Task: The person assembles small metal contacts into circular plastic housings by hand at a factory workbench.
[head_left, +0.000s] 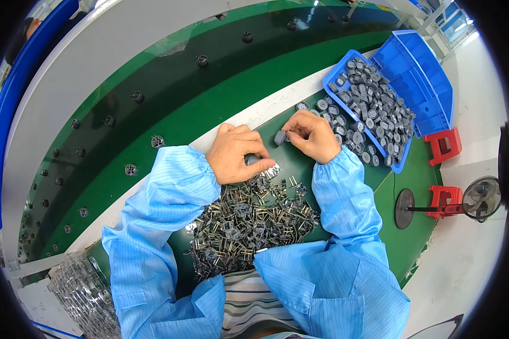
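Over the green work surface (280, 164), my right hand (315, 137) pinches a dark grey round plastic cap (280, 137) between thumb and fingertips. To its left, my left hand (236, 155) is curled, thumb toward the fingers, around a small grey part (250, 160) mostly hidden by the fingers. Just below the left thumb begins a wide heap of small metal-pinned plug inserts (246, 223), which spreads back toward my body. Beyond my right hand, several loose grey caps (336, 120) lie beside a blue bin (404, 161) heaped with more of them.
A curved green conveyor (209, 93) carries scattered small dark parts behind a white rail (271, 107). Another blue bin (418, 73) stands at the far right. Red stools (444, 146) and a fan (481, 198) are at the right. Clear packed strips (85, 294) lie lower left.
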A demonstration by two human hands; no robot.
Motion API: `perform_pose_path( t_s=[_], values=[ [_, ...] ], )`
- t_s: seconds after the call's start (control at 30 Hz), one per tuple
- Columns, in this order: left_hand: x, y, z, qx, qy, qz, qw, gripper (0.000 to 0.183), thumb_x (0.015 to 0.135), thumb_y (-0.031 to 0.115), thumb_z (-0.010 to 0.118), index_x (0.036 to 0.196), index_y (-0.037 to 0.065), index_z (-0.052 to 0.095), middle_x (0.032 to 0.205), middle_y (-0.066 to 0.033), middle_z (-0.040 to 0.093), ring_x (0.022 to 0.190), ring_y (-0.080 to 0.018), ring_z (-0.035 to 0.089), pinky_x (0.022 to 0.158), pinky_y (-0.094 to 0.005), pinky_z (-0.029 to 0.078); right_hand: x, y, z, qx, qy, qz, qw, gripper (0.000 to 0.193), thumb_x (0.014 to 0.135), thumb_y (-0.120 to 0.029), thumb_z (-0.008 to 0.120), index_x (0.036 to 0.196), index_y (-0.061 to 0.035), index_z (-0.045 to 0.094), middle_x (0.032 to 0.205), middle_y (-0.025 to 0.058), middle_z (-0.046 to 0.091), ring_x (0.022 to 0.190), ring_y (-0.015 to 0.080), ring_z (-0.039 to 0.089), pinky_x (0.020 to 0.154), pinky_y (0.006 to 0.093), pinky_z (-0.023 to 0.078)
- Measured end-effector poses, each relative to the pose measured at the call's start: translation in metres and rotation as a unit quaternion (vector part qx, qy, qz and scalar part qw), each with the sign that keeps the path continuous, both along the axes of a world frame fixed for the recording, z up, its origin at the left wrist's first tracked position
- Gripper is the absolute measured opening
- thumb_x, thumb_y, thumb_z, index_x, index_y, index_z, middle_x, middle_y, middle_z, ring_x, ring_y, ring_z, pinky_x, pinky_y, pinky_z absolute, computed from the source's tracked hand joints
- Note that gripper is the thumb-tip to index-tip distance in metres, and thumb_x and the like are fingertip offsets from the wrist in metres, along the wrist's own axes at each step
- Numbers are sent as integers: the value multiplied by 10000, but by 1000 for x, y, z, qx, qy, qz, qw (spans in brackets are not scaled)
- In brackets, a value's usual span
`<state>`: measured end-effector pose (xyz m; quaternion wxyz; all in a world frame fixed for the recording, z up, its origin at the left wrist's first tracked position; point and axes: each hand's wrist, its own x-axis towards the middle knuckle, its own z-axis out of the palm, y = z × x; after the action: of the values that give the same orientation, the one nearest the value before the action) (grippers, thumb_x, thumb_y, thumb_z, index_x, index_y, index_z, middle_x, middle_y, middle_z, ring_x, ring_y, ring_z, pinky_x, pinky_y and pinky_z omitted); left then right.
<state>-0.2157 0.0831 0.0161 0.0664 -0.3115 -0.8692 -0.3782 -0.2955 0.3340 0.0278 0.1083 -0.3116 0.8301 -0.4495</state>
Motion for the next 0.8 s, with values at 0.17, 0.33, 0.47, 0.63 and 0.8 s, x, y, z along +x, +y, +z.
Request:
perform_pose_path(
  t_s=[0.17, 0.33, 0.47, 0.63, 0.8],
  values=[
    [-9, 6, -11, 186, -57, 146, 970, 291, 855, 233, 856, 1001, 17, 725, 764, -60, 693, 678, -151, 658, 608, -317, 505, 17, -27, -5, -98, 167, -36, 980, 164, 824, 99, 720, 953, 0, 704, 919, 65, 642, 698, 123, 617, 599, 253, 491],
    [-16, -3, -10, 140, -164, 149, 965, 237, 835, 162, 852, 1017, 62, 738, 905, -83, 737, 789, -196, 703, 699, -333, 547, 27, -42, -12, -107, 184, -35, 976, 165, 822, 99, 742, 947, 6, 685, 941, 76, 649, 689, 135, 619, 597, 266, 498],
    [-20, -10, -9, 70, 56, 90, 992, 206, 824, 84, 811, 1019, 61, 747, 1040, -69, 743, 906, -259, 702, 770, -370, 575, 19, -35, -11, -18, 53, -35, 998, 96, 833, 33, 756, 904, -6, 704, 932, 70, 661, 713, 164, 617, 631, 300, 497],
    [-20, -11, -11, 15, 84, 85, 993, 209, 802, 78, 808, 999, 43, 745, 1087, -69, 738, 930, -271, 686, 806, -379, 576, 11, -23, -8, 45, 163, -29, 985, 84, 796, -58, 780, 858, -48, 723, 874, 87, 655, 911, 289, 649, 787, 388, 541],
    [-17, -9, -7, 11, 62, 83, 995, 292, 789, 156, 850, 1007, 22, 710, 1122, -73, 727, 952, -283, 662, 814, -386, 561, 11, -25, -11, 49, 152, -80, 984, 100, 794, -56, 787, 858, -60, 710, 868, 76, 651, 886, 262, 645, 751, 387, 533]
  ],
)
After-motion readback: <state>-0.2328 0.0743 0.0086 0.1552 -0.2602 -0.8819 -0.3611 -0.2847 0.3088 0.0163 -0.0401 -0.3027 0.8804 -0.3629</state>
